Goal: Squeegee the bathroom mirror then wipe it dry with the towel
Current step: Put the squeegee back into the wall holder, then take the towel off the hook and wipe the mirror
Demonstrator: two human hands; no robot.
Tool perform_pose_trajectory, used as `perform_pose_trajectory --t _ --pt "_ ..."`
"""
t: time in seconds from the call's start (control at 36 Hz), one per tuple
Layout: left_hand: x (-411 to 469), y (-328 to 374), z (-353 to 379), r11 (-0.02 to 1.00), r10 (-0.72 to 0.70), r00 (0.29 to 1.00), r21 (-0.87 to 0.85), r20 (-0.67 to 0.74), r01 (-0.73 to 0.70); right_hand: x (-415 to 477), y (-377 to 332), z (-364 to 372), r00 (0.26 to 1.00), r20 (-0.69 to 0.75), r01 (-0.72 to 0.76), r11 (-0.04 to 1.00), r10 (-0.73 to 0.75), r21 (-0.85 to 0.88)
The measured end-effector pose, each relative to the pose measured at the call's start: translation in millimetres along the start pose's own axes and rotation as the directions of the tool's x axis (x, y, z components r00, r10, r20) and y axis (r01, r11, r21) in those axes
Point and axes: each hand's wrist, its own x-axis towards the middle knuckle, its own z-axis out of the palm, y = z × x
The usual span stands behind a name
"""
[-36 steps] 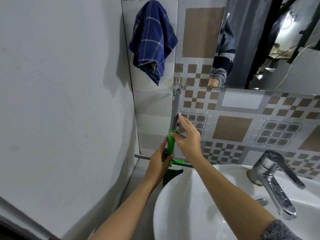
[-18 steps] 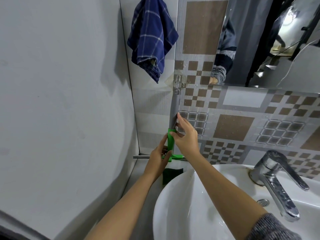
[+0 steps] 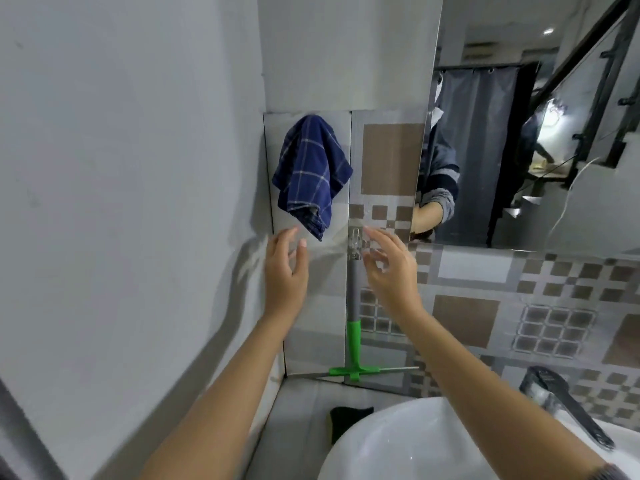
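A squeegee (image 3: 353, 327) with a grey and green handle hangs from a clear wall hook (image 3: 355, 236), its blade level near the bottom of the tiles. A blue checked towel (image 3: 310, 174) hangs on the wall at the upper left of it. The mirror (image 3: 540, 140) fills the upper right. My left hand (image 3: 285, 271) is raised with fingers spread just below the towel, holding nothing. My right hand (image 3: 391, 268) hovers with fingers apart beside the squeegee's handle, just right of the hook, not touching it.
A white basin (image 3: 398, 445) sits at the lower right with a chrome tap (image 3: 564, 407) behind it. A dark pad (image 3: 346, 417) lies on the ledge left of the basin. A plain grey wall closes in on the left.
Both hands have let go of the squeegee's green part and risen towards the hook and towel. The squeegee hangs free. The view has tilted upward.
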Motion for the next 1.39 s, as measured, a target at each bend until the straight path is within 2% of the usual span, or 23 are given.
perform_pose_trajectory --t 0.06,0.11,0.22,0.31,0.36,0.53,0.69,0.83,0.92,1.03,1.14,1.22,1.39 --pt "34 19 -6 0.999 0.043 0.998 -0.016 -0.055 -0.044 26 -19 -7 0.998 -0.032 0.052 0.999 -0.052 0.013" --pt "66 35 -9 0.997 0.073 0.997 -0.011 -0.038 -0.073 49 -38 -11 0.994 -0.051 0.098 0.995 -0.096 0.023" --pt "118 58 -15 0.996 0.037 0.997 0.082 0.066 -0.043 91 -62 -11 0.994 -0.004 0.107 0.994 -0.107 0.034" --pt "144 65 -16 0.964 0.049 0.987 0.252 0.151 -0.086 114 -69 -6 0.993 0.090 0.082 0.997 -0.081 -0.008" --pt "155 63 -15 0.948 0.059 0.976 0.295 0.208 -0.120 125 -69 -1 0.992 0.117 0.063 0.997 -0.058 -0.041" --pt "161 48 -7 0.950 0.066 0.941 0.269 0.333 -0.162 138 -72 16 0.993 0.121 -0.006 0.999 0.012 -0.054" --pt "161 48 -4 0.970 0.063 0.951 0.204 0.302 -0.129 145 -77 17 0.999 0.038 -0.037 0.999 0.037 -0.018" --pt "161 51 -9 0.964 0.112 0.918 0.182 0.380 -0.193 165 -97 -3 0.999 -0.020 0.045 0.995 -0.047 -0.086" --pt "156 59 -8 0.962 0.120 0.919 0.186 0.377 -0.202 173 -115 -16 0.985 0.019 0.170 0.971 -0.169 -0.169" --pt "148 74 -15 0.951 0.224 0.909 0.124 0.351 -0.283 176 -132 -34 0.962 0.011 0.267 0.940 -0.271 -0.211" --pt "139 98 -26 0.989 0.147 0.915 -0.036 0.376 -0.145 171 -140 -54 0.950 -0.004 0.303 0.929 -0.311 -0.215" --pt "128 117 -32 0.983 0.115 0.860 -0.179 0.498 -0.028 157 -143 -70 0.951 0.012 0.305 0.928 -0.309 -0.216" --pt "96 145 -33 0.971 0.100 0.730 -0.228 0.676 0.078 122 -140 -104 0.958 -0.004 0.279 0.931 -0.288 -0.235"
